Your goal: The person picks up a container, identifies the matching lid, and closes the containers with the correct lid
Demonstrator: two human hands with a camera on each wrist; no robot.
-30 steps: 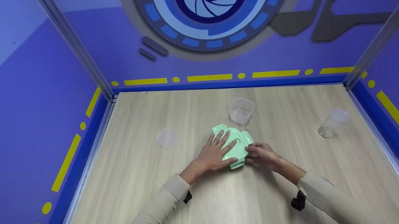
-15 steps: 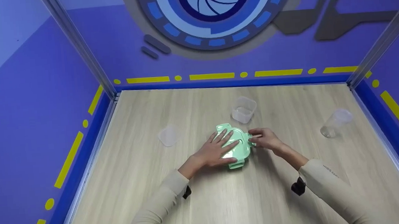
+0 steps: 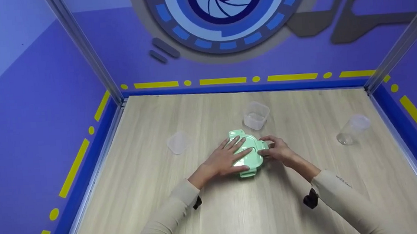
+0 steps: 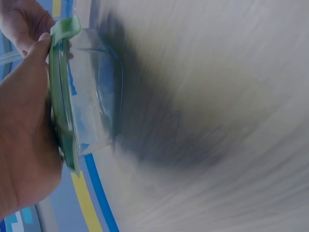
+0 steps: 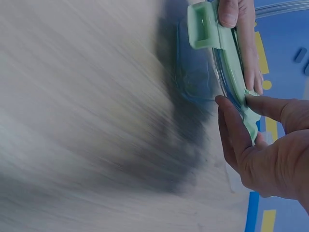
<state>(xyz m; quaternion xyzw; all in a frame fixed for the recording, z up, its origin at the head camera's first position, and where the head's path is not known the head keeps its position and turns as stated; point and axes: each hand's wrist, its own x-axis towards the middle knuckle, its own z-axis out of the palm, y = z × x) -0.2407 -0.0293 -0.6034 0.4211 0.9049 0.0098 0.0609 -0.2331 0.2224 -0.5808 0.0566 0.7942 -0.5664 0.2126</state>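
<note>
The desk (image 3: 163, 209) is pale wood, walled in purple. Taking the box (image 3: 247, 155) as the landmark: it sits near the desk's middle, a clear container under a green lid (image 3: 251, 160) with clip flaps on its sides.

The left hand (image 3: 230, 156) lies on top of the lid, fingers straight and spread, palm pressing down; its forearm runs back toward the near-left. The left wrist view shows the palm flat against the lid (image 4: 60, 111) and the clear box wall (image 4: 99, 96) below it.

The right hand (image 3: 276, 149) is at the box's right side, touching it. Its thumb and fingers pinch the lid's right flap (image 5: 251, 118), as the right wrist view shows; a second flap (image 5: 203, 24) stands out at the far corner, unclipped as far as I can tell. So the flap lies straight ahead of the right fingertips, and that hand is the nearer one to it.

Beyond the box, just apart, stands a small clear tub (image 3: 256, 115). Left of the box lies a small clear lid (image 3: 177, 142). Well to the right, a clear cup (image 3: 352, 128) lies on its side.
</note>
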